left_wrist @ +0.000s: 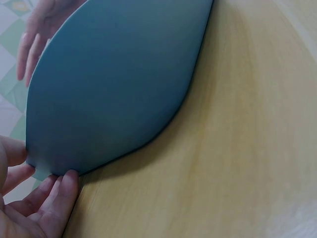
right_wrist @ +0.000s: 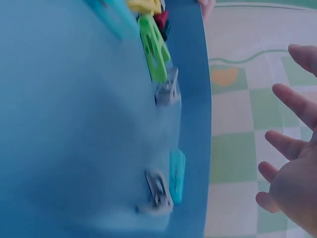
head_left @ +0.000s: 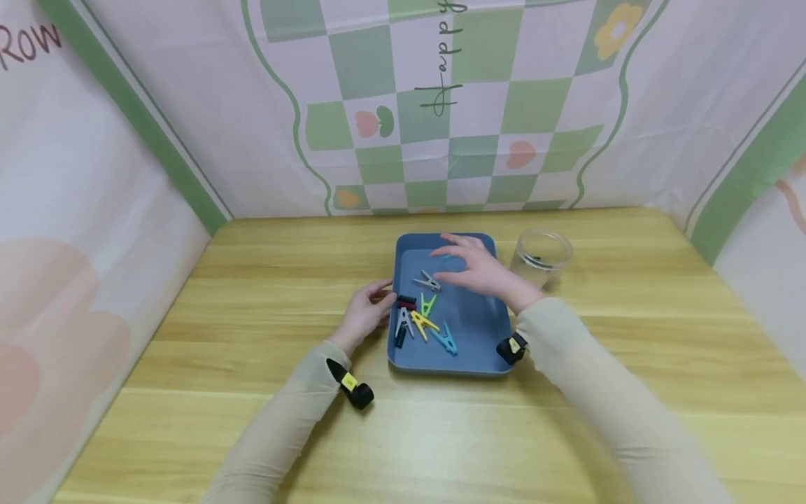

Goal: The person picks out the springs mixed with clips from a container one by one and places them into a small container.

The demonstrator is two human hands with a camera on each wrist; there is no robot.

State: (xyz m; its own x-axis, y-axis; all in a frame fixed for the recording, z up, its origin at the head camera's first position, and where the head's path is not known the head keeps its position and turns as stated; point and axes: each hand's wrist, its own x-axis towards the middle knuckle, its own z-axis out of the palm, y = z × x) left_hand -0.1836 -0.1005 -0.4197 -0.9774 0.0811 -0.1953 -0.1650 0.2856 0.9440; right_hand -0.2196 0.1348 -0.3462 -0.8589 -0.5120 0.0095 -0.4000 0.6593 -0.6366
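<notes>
A blue tray lies on the table with several clothespins in it. My left hand holds its left side, the thumb at the rim and other fingers against the outer wall. My right hand hovers over the tray's far part with fingers spread and nothing in them. Left in the tray cluster a yellow clothespin, a light green clothespin, a blue clothespin and a grey clothespin, beside small black and dark red pieces. Farther back lie another grey clothespin and a cyan clothespin.
A clear round jar with something dark inside stands right of the tray, behind my right forearm. The wooden table ends at a hanging cloth with green checks. Black straps with small cameras sit on both wrists.
</notes>
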